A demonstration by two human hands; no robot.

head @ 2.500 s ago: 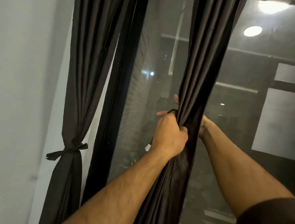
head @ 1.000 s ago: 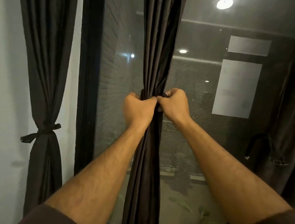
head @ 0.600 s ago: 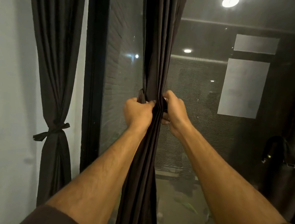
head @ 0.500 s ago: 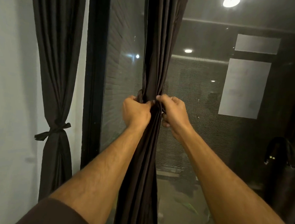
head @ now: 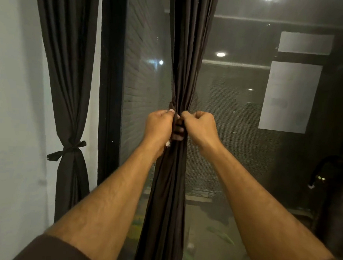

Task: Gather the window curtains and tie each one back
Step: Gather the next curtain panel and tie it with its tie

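Two bare hands clench a bunched dark curtain (head: 181, 75) hanging before the window: left hand (head: 160, 127) and right hand (head: 200, 127), each grip curled tight around the fabric, knuckles nearly touching at its gathered waist.

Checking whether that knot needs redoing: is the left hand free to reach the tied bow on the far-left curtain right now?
Probably not yet. The left hand grips the middle curtain with the right hand; nothing blocks the way to the bow.
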